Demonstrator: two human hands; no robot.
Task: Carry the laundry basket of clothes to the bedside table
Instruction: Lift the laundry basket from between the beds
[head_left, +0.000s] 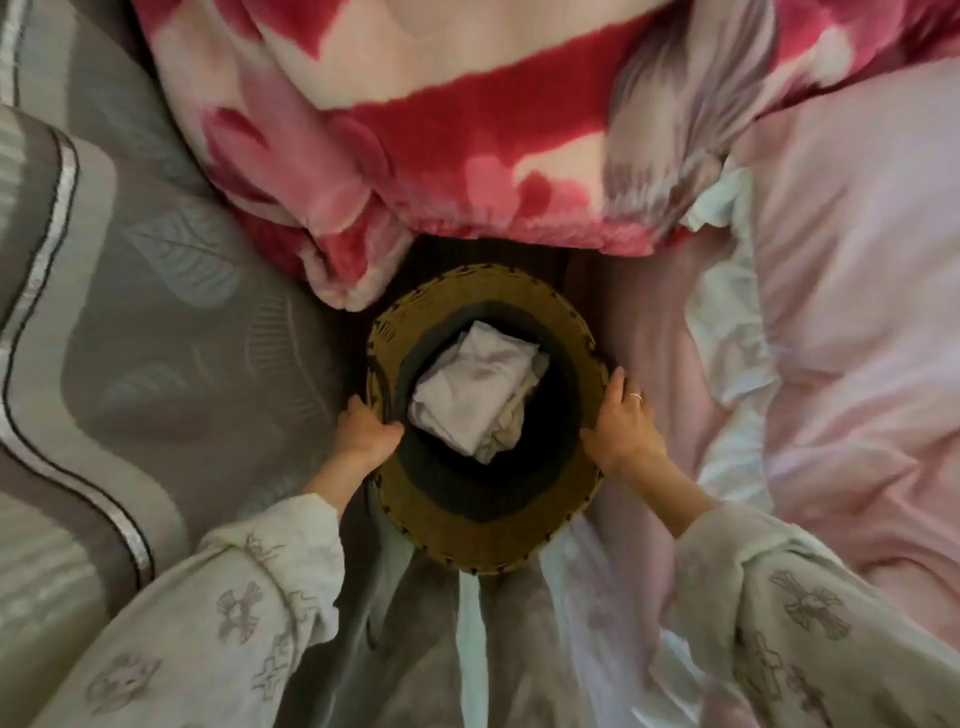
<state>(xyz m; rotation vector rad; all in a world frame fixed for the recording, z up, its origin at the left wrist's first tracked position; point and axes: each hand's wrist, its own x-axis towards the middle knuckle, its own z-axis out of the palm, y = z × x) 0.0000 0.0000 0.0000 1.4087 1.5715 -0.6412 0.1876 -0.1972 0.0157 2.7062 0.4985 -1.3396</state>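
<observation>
A round woven laundry basket (483, 525) with a tan rim and dark lining sits straight below me in a narrow gap between beds. Folded white and cream clothes (475, 392) lie inside it. My left hand (366, 428) grips the basket's left rim, thumb inside the lining. My right hand (623, 418), wearing a ring, is pressed flat against the outside of the right rim. No bedside table is in view.
A red, pink and white fleece blanket (441, 130) hangs over the far end of the gap. Grey leaf-patterned bedding (156, 312) lies left, pink sheets (841, 312) right. A strip of dark floor (431, 254) shows beyond the basket.
</observation>
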